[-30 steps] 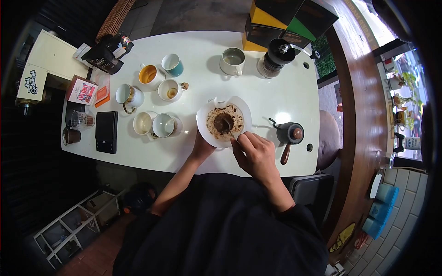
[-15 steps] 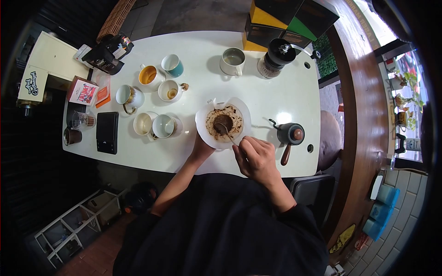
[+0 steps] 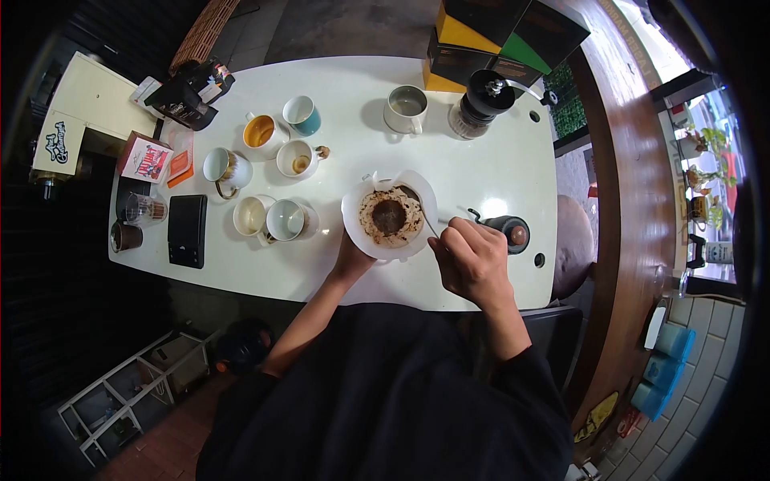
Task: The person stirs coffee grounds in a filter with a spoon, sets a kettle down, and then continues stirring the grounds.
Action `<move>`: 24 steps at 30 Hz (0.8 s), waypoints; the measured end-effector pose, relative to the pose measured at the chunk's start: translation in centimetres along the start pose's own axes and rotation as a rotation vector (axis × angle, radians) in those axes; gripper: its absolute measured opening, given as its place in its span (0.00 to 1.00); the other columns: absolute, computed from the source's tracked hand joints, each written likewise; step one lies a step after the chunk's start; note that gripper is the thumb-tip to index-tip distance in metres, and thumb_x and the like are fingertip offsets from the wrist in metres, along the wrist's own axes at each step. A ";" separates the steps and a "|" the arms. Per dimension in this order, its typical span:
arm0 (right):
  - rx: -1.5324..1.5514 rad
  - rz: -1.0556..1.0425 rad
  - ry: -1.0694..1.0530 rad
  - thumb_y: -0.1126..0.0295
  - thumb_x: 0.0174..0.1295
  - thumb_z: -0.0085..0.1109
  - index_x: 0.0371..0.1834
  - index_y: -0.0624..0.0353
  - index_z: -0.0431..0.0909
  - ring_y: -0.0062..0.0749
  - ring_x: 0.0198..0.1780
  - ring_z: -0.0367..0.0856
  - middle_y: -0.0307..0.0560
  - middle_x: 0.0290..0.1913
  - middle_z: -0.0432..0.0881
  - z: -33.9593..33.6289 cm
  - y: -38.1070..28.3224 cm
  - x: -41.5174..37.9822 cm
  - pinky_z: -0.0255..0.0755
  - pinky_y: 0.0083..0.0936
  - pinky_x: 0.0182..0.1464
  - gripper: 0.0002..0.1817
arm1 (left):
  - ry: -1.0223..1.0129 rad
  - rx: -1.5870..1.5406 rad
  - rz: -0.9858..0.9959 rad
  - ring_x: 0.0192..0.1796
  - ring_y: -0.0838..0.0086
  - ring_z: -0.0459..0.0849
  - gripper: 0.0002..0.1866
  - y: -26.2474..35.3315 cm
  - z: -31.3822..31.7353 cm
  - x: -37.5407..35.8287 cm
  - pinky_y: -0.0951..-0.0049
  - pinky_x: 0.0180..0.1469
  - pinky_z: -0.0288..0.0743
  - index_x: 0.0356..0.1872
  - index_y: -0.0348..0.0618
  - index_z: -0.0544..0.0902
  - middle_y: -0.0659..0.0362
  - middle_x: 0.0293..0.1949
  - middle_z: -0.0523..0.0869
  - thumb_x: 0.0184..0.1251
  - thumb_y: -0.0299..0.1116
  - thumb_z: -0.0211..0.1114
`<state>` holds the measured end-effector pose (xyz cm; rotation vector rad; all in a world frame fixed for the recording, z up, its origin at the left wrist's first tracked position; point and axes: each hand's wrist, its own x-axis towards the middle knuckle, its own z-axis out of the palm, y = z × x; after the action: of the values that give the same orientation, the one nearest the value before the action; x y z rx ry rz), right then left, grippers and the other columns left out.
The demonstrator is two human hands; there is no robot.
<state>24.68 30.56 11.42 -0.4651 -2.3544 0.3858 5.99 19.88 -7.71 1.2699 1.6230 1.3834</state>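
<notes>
A white dripper with a paper filter [image 3: 353, 224] stands near the middle of the table, with dark wet coffee grounds [image 3: 390, 216] inside. My left hand [image 3: 353, 255] is closed around its lower left side; some fingers are hidden beneath it. Pinched in my right hand [image 3: 472, 260] is a metal spoon [image 3: 431, 224], whose bowl rests by the filter's upper right wall. Partly behind my right hand is a dark gooseneck kettle [image 3: 513, 232].
Several cups, including a teal one [image 3: 301, 115], stand left of the dripper. A grey cup [image 3: 406, 110] and a hand grinder [image 3: 481, 104] are at the back. A black scale [image 3: 188, 232] lies at the left, and stacked boxes [image 3: 469, 60] stand behind the table.
My right hand has moved right, taking the spoon from the centre of the grounds to the filter's upper right side. It now covers part of the kettle. My left hand stays in place.
</notes>
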 end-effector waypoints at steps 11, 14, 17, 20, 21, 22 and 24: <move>-0.005 -0.013 -0.106 0.76 0.53 0.71 0.25 0.56 0.66 0.35 0.22 0.74 0.41 0.24 0.68 0.8 -0.2 -0.7 0.66 0.31 0.21 0.17 | 0.015 -0.062 0.036 0.63 0.63 0.80 0.40 0.1 0.4 0.5 0.62 0.67 0.74 0.67 0.37 0.70 0.52 0.61 0.80 0.53 0.31 0.82; 0.003 -0.017 -0.079 0.76 0.53 0.71 0.25 0.56 0.66 0.34 0.21 0.73 0.41 0.23 0.68 0.1 -0.2 0.1 0.65 0.31 0.21 0.17 | 0.018 -0.048 0.061 0.63 0.63 0.80 0.41 0.3 0.4 0.6 0.62 0.67 0.74 0.67 0.38 0.70 0.52 0.61 0.80 0.53 0.31 0.82; -0.026 -0.014 -0.050 0.76 0.53 0.71 0.25 0.56 0.66 0.34 0.20 0.72 0.41 0.23 0.67 0.3 0.0 0.6 0.64 0.32 0.20 0.17 | 0.012 -0.053 0.041 0.63 0.64 0.80 0.41 1.0 0.3 0.7 0.62 0.66 0.74 0.68 0.38 0.69 0.52 0.61 0.80 0.53 0.31 0.82; -0.019 -0.019 -0.073 0.75 0.53 0.71 0.25 0.56 0.66 0.34 0.20 0.72 0.41 0.23 0.67 0.7 -0.1 0.6 0.63 0.32 0.20 0.17 | -0.003 -0.093 0.036 0.63 0.65 0.80 0.42 1.7 0.2 0.9 0.63 0.66 0.75 0.68 0.39 0.69 0.53 0.61 0.79 0.53 0.31 0.83; -0.020 -0.017 -0.073 0.75 0.53 0.71 0.25 0.56 0.66 0.34 0.20 0.72 0.41 0.23 0.67 0.9 -0.2 0.6 0.63 0.32 0.20 0.17 | -0.007 -0.103 0.036 0.63 0.66 0.80 0.42 2.0 0.1 1.0 0.63 0.67 0.75 0.68 0.39 0.69 0.53 0.62 0.79 0.52 0.31 0.83; -0.002 -0.035 -0.076 0.75 0.53 0.71 0.25 0.56 0.66 0.34 0.20 0.72 0.40 0.23 0.66 1.1 -0.3 0.6 0.63 0.32 0.20 0.17 | -0.012 -0.113 0.036 0.64 0.66 0.80 0.43 2.3 0.1 1.1 0.63 0.67 0.75 0.69 0.39 0.69 0.53 0.62 0.79 0.52 0.31 0.83; -0.021 -0.037 -0.137 0.69 0.59 0.69 0.31 0.53 0.72 0.30 0.24 0.77 0.38 0.25 0.69 1.1 -0.3 0.1 0.67 0.30 0.22 0.11 | -0.005 -0.134 0.022 0.64 0.67 0.80 0.44 3.0 0.1 1.3 0.64 0.67 0.75 0.69 0.39 0.68 0.53 0.62 0.79 0.51 0.31 0.83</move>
<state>23.75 30.19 10.79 -0.4157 -2.4983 0.3876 6.43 21.05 -4.68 1.2149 1.4912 1.4753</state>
